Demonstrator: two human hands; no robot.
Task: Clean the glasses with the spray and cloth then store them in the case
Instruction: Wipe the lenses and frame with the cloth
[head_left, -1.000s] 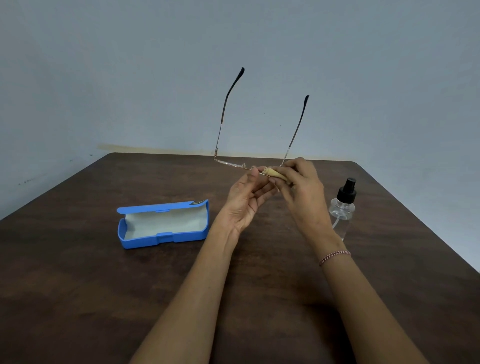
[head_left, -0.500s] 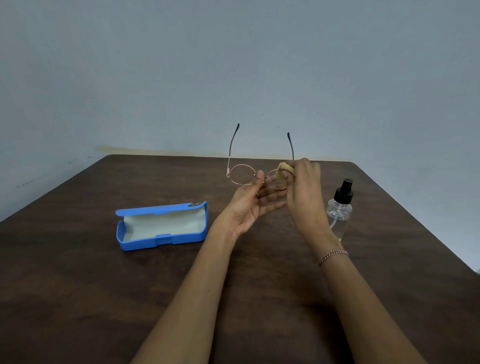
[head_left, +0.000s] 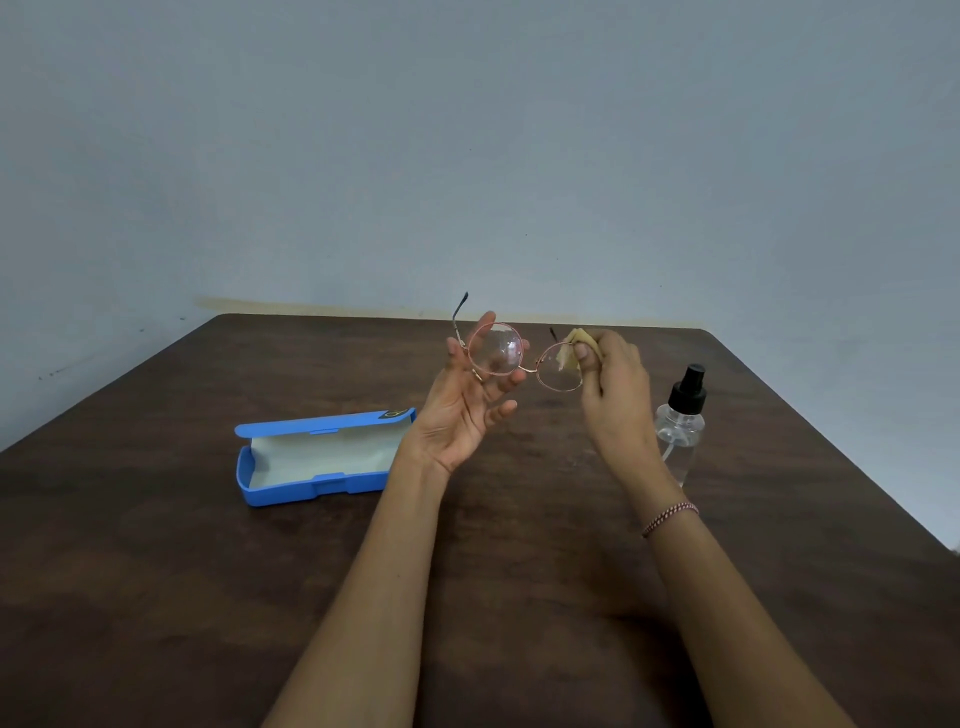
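Observation:
Round glasses (head_left: 525, 368) with a thin rose-gold frame are held upright above the table, lenses facing me, temples pointing away. My left hand (head_left: 465, 400) holds the left rim between thumb and fingers. My right hand (head_left: 613, 387) pinches a small yellow cloth (head_left: 577, 347) over the right lens. The blue case (head_left: 319, 457) lies open on the table to the left, its pale lining showing. A clear spray bottle (head_left: 681, 423) with a black cap stands at the right, just behind my right wrist.
The dark wooden table (head_left: 156, 571) reaches to a pale blue wall; its far edge lies just behind my hands and its right edge runs diagonally past the bottle.
The glasses have been tipped from lying flat with temples up to standing upright with lenses facing me. My left hand has shifted its hold to the left rim; the cloth stays on the right lens.

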